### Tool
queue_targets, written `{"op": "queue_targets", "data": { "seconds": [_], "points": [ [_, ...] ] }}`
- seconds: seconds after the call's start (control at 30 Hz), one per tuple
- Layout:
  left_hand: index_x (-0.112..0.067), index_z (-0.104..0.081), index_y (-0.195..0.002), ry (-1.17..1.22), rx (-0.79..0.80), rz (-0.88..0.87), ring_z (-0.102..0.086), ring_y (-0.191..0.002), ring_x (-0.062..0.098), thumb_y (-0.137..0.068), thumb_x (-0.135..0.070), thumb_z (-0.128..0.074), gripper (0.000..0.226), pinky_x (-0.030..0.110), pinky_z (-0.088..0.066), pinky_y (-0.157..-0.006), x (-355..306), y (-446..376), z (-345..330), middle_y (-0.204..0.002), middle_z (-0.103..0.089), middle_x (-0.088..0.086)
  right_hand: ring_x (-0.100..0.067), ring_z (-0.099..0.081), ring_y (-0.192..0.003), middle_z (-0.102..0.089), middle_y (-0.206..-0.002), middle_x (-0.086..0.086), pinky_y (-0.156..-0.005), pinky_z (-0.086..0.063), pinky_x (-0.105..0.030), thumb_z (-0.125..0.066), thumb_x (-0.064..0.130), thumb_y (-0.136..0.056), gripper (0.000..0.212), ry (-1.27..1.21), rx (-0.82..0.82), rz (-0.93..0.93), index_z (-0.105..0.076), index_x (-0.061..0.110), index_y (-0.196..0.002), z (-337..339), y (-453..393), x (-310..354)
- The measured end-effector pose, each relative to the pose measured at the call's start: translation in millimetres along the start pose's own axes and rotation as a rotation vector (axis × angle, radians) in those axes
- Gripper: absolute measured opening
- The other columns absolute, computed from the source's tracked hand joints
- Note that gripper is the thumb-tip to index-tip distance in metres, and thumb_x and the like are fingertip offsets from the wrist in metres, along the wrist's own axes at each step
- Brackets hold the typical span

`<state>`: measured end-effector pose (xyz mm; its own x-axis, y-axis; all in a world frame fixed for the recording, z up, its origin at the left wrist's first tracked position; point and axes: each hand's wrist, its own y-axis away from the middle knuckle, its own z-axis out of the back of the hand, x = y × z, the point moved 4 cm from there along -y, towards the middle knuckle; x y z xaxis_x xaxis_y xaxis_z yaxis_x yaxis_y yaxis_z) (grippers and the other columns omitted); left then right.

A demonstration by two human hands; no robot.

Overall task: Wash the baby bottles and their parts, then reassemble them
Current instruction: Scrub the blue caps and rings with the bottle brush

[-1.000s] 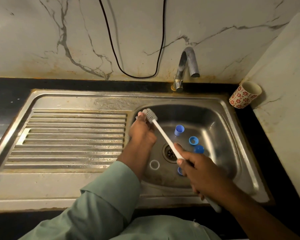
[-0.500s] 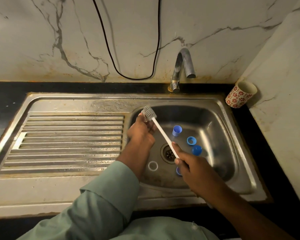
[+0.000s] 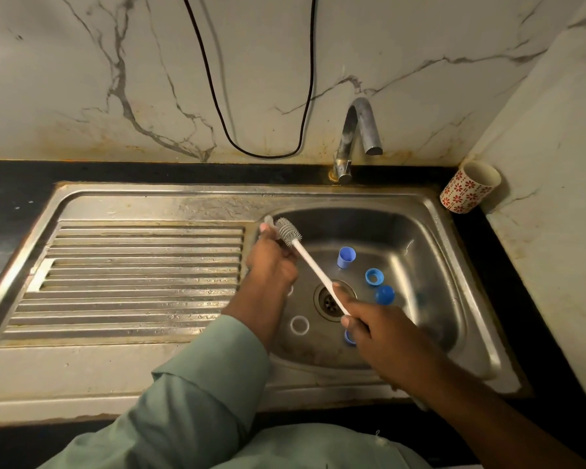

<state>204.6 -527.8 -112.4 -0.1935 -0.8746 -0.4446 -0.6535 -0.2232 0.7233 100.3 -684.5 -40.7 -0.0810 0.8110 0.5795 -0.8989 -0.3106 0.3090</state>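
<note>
My right hand [image 3: 383, 336] grips the white handle of a bottle brush [image 3: 313, 265] over the sink basin [image 3: 433, 265]. Its grey bristle head [image 3: 287, 230] lies against a small clear part [image 3: 268, 222] that my left hand [image 3: 272, 262] holds at the basin's left rim; most of that part is hidden by my fingers. On the basin floor lie a blue cap [image 3: 346, 257], a blue ring [image 3: 374, 276], a blue dome cap [image 3: 384, 294], a clear ring [image 3: 299, 325] and another blue piece [image 3: 348, 337] half hidden under my right hand.
A steel tap [image 3: 359, 130] stands behind the basin with no water running. The ribbed drainboard [image 3: 132, 282] spreads to the left. A red-patterned white cup [image 3: 469, 187] sits in the right corner. A black cable [image 3: 217, 106] hangs on the marble wall. The drain [image 3: 329, 301] is mid-basin.
Both hands stay in nearly the same pose. The brush head has shifted only slightly against the part in my left hand. The camera view has drifted a little.
</note>
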Motion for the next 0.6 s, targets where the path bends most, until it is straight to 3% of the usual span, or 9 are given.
{"op": "queue_targets", "data": {
  "seconds": [0.07,0.17,0.33,0.4,0.5,0.6],
  "points": [
    [-0.004,-0.058,-0.137,0.080,-0.011,0.007,-0.062,-0.097,0.020,-0.103,-0.029,-0.056,0.042,0.036,-0.051,-0.095,-5,-6,1,-0.108,-0.065,0.011,0.000,-0.048,-0.057,-0.045,-0.065,0.012,-0.053,-0.040,-0.013,-0.041,0.031,-0.101,0.052,0.061,0.022,0.045,-0.023,0.050,-0.146,2,10,2],
    [0.000,-0.058,-0.135,0.062,-0.011,-0.023,-0.056,-0.074,0.018,-0.102,-0.027,-0.056,0.042,0.031,-0.047,-0.070,2,-5,3,-0.087,-0.057,0.009,0.000,-0.049,-0.064,-0.046,-0.076,0.014,-0.052,-0.039,-0.013,-0.038,0.035,-0.101,0.053,0.158,0.047,0.080,-0.016,0.051,-0.147,7,21,5],
    [-0.004,-0.061,-0.133,0.007,0.047,-0.005,-0.060,-0.074,0.019,-0.101,-0.031,-0.057,0.043,0.033,-0.054,-0.070,2,-4,-4,-0.097,-0.061,0.011,-0.009,-0.054,-0.074,-0.051,-0.086,0.002,-0.068,-0.048,-0.024,-0.036,0.030,-0.102,0.054,0.188,0.057,0.080,-0.017,0.044,-0.150,12,5,5],
    [-0.003,-0.059,-0.133,0.010,0.075,0.032,-0.059,-0.080,0.020,-0.102,-0.032,-0.053,0.042,0.033,-0.053,-0.070,-3,-6,-4,-0.100,-0.059,0.011,-0.009,-0.052,-0.074,-0.050,-0.084,0.004,-0.068,-0.044,-0.024,-0.039,0.028,-0.101,0.054,0.186,0.050,0.106,-0.019,0.046,-0.149,15,7,0],
    [-0.008,-0.058,-0.110,-0.045,0.136,0.083,-0.058,-0.072,0.021,-0.104,-0.034,-0.042,0.031,0.034,-0.052,-0.069,-8,-6,-3,-0.080,-0.059,0.009,-0.003,-0.056,-0.068,-0.053,-0.070,0.013,-0.061,-0.043,-0.017,-0.048,0.025,-0.098,0.053,0.101,0.028,0.154,-0.033,0.048,-0.143,22,12,-8],
    [-0.010,-0.056,-0.105,-0.154,0.131,0.043,-0.061,-0.070,0.023,-0.104,-0.033,-0.039,0.029,0.044,-0.056,-0.081,-13,-9,0,-0.076,-0.062,0.011,0.009,-0.052,-0.056,-0.052,-0.056,0.027,-0.056,-0.039,-0.010,-0.051,0.020,-0.098,0.048,-0.031,-0.008,0.121,-0.041,0.043,-0.139,23,4,-15]
  ]
}}
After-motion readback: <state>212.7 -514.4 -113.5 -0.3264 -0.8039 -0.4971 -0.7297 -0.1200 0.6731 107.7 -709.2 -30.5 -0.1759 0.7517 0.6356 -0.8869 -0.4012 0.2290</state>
